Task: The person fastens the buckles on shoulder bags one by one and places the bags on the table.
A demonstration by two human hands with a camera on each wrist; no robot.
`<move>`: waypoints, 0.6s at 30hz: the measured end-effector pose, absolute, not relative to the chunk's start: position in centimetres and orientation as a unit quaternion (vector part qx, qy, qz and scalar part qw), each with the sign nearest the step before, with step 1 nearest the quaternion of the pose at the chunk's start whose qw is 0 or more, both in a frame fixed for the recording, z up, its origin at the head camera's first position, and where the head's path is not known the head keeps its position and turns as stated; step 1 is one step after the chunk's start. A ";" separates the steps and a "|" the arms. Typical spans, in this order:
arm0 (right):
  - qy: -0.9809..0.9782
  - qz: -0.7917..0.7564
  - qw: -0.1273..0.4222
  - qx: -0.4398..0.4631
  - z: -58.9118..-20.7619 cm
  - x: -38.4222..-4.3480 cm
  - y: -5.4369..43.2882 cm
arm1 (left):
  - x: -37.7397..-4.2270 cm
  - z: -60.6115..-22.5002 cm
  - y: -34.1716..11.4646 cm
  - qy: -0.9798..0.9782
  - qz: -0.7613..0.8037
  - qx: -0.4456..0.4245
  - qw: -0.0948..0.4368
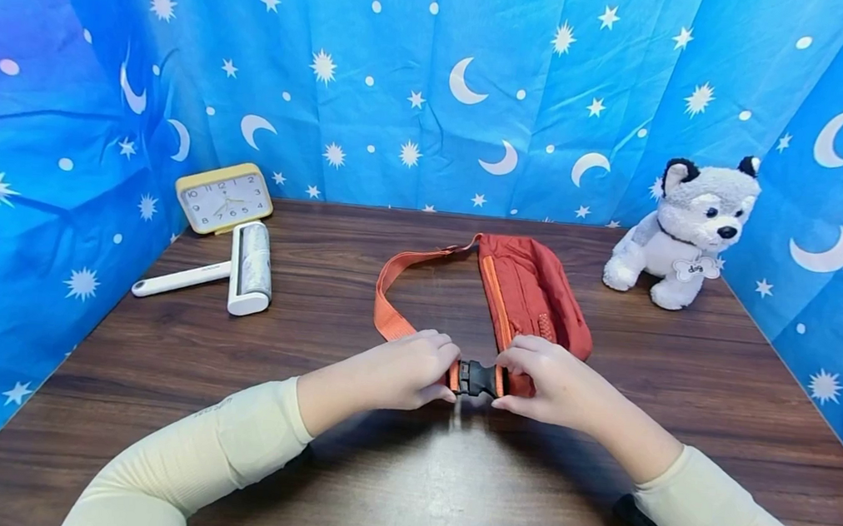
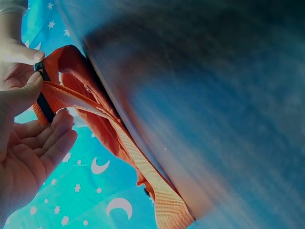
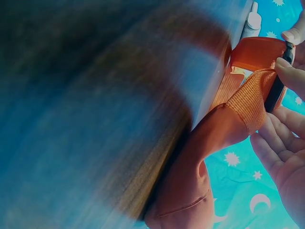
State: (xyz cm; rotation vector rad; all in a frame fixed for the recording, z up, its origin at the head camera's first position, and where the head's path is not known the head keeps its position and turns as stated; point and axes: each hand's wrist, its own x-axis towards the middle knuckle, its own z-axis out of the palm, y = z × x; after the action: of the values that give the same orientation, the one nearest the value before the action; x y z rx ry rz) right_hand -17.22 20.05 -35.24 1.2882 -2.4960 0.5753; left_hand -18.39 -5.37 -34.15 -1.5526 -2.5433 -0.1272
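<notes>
A rust-red waist bag [image 1: 539,290] lies on the table with its orange strap [image 1: 398,290] looped to the left. Its black side-release buckle [image 1: 477,378] is held up between both hands, the two halves joined together. My left hand [image 1: 412,368] pinches the buckle's left end, where the strap passes through. On the other end, my right hand [image 1: 550,383] pinches the buckle beside the bag's body. In the left wrist view the strap [image 2: 138,145] runs from the buckle down toward the table. The right wrist view shows thumb and fingers around the black buckle [image 3: 275,93].
A yellow-framed clock [image 1: 224,198] stands at the back left, a white lint roller [image 1: 250,269] in front of it. At the back right sits a grey and white plush dog [image 1: 687,232]. Blue curtains [image 1: 378,75] with moons and stars enclose the wooden table [image 1: 438,498].
</notes>
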 end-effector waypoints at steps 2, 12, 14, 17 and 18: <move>-0.862 0.196 0.139 0.446 -35.2 -17.2 20.0 | -18.4 -34.1 -5.4 -0.850 -0.042 -0.520 0.078; -0.865 0.195 0.133 0.442 -35.1 -17.3 19.9 | -18.5 -34.3 -5.5 -0.848 -0.049 -0.520 0.083; -0.864 0.196 0.135 0.444 -35.1 -17.3 19.9 | -18.5 -34.2 -5.5 -0.848 -0.048 -0.521 0.086; -0.864 0.199 0.131 0.443 -35.1 -17.3 19.9 | -18.5 -34.2 -5.5 -0.849 -0.048 -0.520 0.085; -0.865 0.200 0.129 0.443 -35.1 -17.3 19.8 | -18.4 -34.2 -5.5 -0.849 -0.049 -0.520 0.084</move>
State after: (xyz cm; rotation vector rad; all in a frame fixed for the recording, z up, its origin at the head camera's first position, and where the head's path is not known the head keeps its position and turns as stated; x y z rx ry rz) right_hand -17.26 19.84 -35.07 1.2867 -2.5134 0.5811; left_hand -18.44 -5.53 -34.19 -1.5511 -2.5320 -0.1466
